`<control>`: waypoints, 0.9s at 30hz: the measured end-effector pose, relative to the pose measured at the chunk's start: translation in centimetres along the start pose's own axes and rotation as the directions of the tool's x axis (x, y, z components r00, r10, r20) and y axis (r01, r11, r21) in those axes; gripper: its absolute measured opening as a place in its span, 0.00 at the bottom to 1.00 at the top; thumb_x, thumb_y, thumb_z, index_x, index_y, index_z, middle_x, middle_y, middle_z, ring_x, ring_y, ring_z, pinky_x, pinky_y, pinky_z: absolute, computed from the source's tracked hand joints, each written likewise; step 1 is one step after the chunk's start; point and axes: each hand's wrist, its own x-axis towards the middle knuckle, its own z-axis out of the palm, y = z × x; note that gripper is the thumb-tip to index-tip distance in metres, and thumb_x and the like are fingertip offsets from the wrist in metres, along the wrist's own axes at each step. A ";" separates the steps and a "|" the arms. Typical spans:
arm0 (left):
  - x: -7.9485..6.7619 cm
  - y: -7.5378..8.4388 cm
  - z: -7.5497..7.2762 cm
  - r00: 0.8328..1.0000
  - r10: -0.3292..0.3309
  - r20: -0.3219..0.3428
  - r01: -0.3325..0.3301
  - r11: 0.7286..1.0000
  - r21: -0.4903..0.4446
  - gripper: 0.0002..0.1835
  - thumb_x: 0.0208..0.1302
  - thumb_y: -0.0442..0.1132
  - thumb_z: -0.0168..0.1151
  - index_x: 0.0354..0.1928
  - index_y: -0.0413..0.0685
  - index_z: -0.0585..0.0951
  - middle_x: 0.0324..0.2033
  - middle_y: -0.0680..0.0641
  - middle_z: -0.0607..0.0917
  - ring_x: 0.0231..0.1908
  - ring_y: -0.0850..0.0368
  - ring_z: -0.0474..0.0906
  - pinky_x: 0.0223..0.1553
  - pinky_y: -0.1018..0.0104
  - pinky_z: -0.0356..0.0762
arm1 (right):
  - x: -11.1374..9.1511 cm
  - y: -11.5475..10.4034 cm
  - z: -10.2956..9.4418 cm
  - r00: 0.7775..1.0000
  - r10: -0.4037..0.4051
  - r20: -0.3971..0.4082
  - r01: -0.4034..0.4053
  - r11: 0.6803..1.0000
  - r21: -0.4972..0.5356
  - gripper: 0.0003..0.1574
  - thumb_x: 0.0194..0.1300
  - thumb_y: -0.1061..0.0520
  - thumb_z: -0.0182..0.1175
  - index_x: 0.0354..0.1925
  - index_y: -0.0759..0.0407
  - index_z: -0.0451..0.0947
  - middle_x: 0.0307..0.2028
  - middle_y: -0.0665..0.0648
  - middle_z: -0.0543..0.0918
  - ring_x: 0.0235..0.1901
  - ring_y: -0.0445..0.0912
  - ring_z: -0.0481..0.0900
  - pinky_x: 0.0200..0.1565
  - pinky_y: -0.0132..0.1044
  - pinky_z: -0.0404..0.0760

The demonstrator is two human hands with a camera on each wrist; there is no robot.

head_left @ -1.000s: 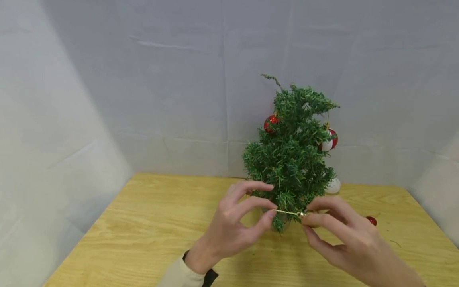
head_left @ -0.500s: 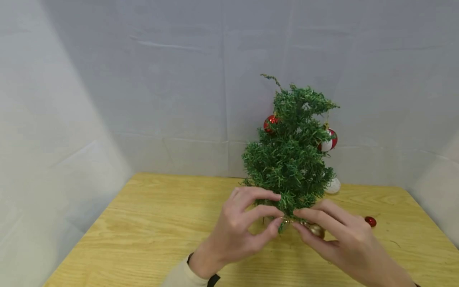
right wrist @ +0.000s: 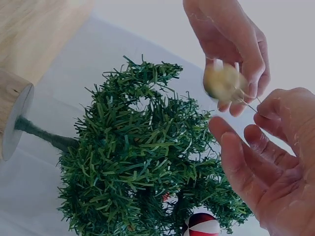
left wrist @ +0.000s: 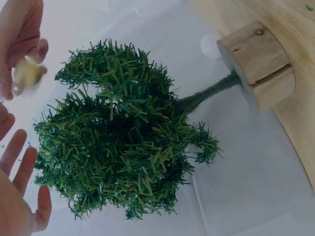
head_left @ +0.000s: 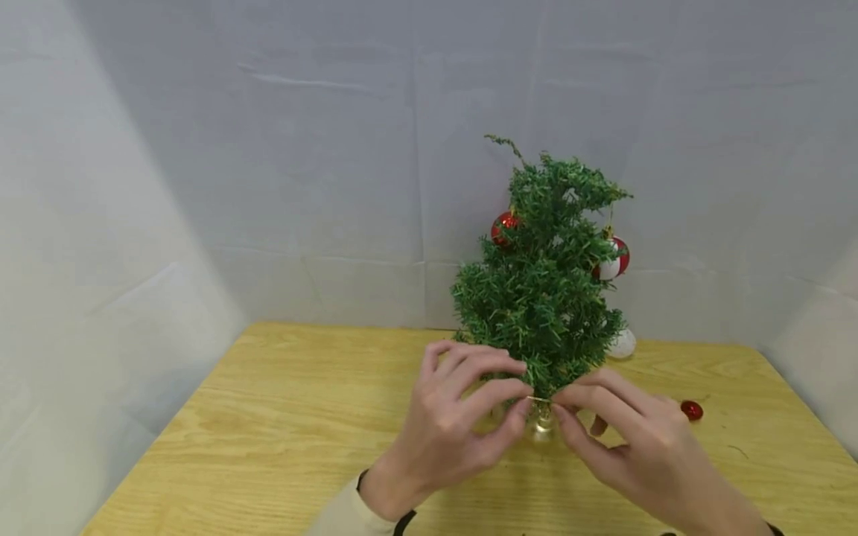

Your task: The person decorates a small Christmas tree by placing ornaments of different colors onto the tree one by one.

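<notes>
A gold bauble dangles by its thin gold cord between my two hands, in front of a small artificial Christmas tree. My left hand pinches one side of the cord between thumb and index finger, its other fingers spread. From the right, my right hand pinches the cord's other side with thumb and index fingertip. In the head view the bauble shows just below the cord, partly hidden. The left wrist view shows it blurred beside the fingers. Both hands are close to the tree's lower front branches.
On the tree hang a red bauble and a red-and-white striped bauble. A white ball lies behind it, and a small red bauble at the right of the wooden table. The tree has a round wooden base.
Earlier the cord was stretched sideways with the bauble in my right hand. That hand has shifted from the bauble to the cord, and the bauble now hangs below the fingers.
</notes>
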 end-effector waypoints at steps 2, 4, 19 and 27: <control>0.2 0.0 0.0 1.000 -0.008 -0.001 0.008 1.000 -0.002 0.04 0.65 0.41 0.65 0.35 0.54 0.88 0.43 0.52 0.90 0.47 0.57 0.84 0.51 0.57 0.75 | 0.1 0.0 0.0 1.000 0.007 -0.016 -0.007 1.000 -0.013 0.20 0.78 0.47 0.54 0.35 0.56 0.84 0.32 0.49 0.82 0.23 0.31 0.75 0.28 0.18 0.74; 0.4 0.0 0.0 1.000 -0.016 -0.002 0.016 1.000 -0.010 0.04 0.66 0.40 0.65 0.36 0.54 0.88 0.43 0.52 0.90 0.46 0.57 0.84 0.51 0.58 0.76 | 0.3 0.0 -0.1 0.999 0.005 -0.035 -0.005 1.000 -0.024 0.20 0.77 0.47 0.54 0.34 0.57 0.84 0.32 0.49 0.82 0.24 0.31 0.74 0.29 0.19 0.75; 3.5 0.1 0.6 0.993 -0.114 -0.012 0.112 0.989 -0.092 0.08 0.71 0.41 0.61 0.38 0.53 0.88 0.45 0.51 0.89 0.48 0.57 0.83 0.52 0.61 0.76 | 2.2 0.6 -0.4 0.977 0.003 -0.215 -0.026 0.995 -0.101 0.26 0.76 0.47 0.56 0.30 0.66 0.84 0.28 0.58 0.84 0.24 0.42 0.78 0.32 0.24 0.77; 4.7 -0.4 1.0 0.987 -0.159 -0.016 0.157 0.982 -0.106 0.09 0.72 0.41 0.60 0.37 0.52 0.88 0.45 0.51 0.89 0.50 0.57 0.82 0.52 0.61 0.75 | 3.2 1.3 -0.5 0.956 0.037 -0.291 -0.075 0.990 -0.118 0.28 0.75 0.46 0.57 0.29 0.67 0.85 0.26 0.61 0.83 0.24 0.43 0.78 0.36 0.20 0.76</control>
